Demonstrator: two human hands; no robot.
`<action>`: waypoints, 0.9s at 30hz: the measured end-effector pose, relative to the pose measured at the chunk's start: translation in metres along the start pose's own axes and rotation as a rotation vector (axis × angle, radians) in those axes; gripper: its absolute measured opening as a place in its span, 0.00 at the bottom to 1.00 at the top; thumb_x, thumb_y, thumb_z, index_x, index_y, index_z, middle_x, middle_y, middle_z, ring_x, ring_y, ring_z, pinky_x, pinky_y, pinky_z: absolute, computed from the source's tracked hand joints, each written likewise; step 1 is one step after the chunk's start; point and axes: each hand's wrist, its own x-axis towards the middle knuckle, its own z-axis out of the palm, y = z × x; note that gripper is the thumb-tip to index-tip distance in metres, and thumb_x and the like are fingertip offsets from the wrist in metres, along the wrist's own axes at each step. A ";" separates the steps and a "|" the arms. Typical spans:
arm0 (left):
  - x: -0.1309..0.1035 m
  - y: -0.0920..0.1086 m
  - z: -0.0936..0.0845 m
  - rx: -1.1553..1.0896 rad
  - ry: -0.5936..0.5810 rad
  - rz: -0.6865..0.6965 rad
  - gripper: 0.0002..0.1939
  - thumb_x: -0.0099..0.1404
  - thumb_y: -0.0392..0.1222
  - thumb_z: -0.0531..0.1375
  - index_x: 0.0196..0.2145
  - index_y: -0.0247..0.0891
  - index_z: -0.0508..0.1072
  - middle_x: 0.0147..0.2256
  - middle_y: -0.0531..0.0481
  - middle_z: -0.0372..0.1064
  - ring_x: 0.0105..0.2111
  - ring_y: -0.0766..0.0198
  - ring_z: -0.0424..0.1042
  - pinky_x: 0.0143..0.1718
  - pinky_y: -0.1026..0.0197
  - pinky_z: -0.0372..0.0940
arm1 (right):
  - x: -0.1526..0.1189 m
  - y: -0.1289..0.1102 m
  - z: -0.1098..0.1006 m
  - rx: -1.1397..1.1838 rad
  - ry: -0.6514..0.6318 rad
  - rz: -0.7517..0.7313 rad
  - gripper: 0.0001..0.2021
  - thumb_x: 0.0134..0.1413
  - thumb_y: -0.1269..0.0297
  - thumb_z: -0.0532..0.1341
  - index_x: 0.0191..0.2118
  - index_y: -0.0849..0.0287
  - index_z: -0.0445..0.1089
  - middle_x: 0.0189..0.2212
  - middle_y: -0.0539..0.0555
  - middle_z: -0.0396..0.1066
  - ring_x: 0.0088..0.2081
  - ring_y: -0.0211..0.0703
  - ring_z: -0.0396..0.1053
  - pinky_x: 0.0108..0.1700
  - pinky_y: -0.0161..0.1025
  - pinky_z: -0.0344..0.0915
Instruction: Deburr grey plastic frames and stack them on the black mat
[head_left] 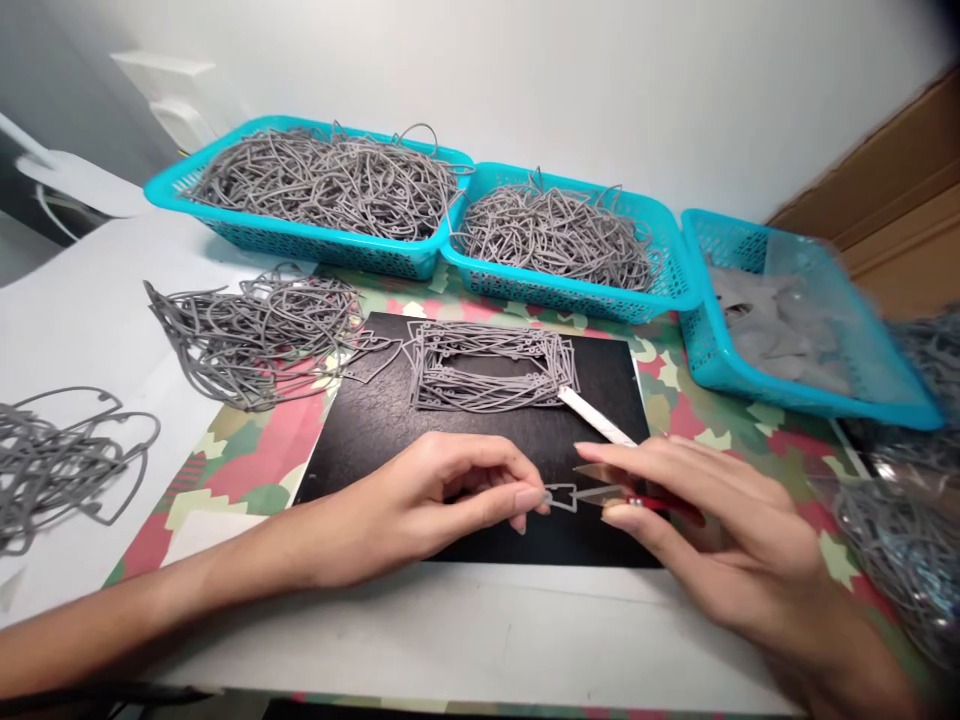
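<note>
My left hand is closed, thumb and index finger pinching one end of a small grey rubber gasket. The rest of the gasket sticks out to the right of my fingertips. My right hand is closed around a pair of red-handled scissors. Their two pointed blades are spread and face left, the lower tip at the gasket's right end. Beneath both hands lies a black board. Behind them, a stack of grey rectangular gaskets rests on it, with a white stick-like tool against its right corner.
Along the back stand a left blue basket and a middle blue basket, both heaped with grey gaskets. A right blue basket holds flat grey pieces. Loose gaskets lie left of the board, and another tangle sits farther left.
</note>
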 end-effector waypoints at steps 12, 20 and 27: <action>0.005 -0.010 0.005 -0.239 0.152 -0.024 0.14 0.76 0.50 0.68 0.42 0.35 0.81 0.32 0.51 0.77 0.27 0.70 0.64 0.26 0.68 0.59 | 0.001 0.000 0.026 0.043 0.137 0.035 0.11 0.74 0.70 0.67 0.56 0.50 0.76 0.43 0.49 0.85 0.39 0.41 0.81 0.47 0.39 0.74; 0.007 -0.016 0.006 -0.296 0.119 -0.045 0.16 0.75 0.52 0.69 0.43 0.35 0.81 0.33 0.51 0.77 0.27 0.70 0.66 0.27 0.68 0.62 | -0.007 -0.002 0.035 0.175 0.196 0.297 0.12 0.73 0.57 0.69 0.58 0.47 0.78 0.50 0.54 0.85 0.47 0.47 0.84 0.44 0.36 0.81; -0.004 0.001 0.002 0.243 -0.019 0.192 0.09 0.78 0.45 0.67 0.45 0.41 0.87 0.44 0.47 0.82 0.46 0.59 0.78 0.52 0.59 0.69 | 0.005 -0.001 0.038 0.419 -0.042 0.562 0.23 0.73 0.39 0.62 0.38 0.56 0.77 0.31 0.50 0.75 0.29 0.39 0.70 0.26 0.32 0.63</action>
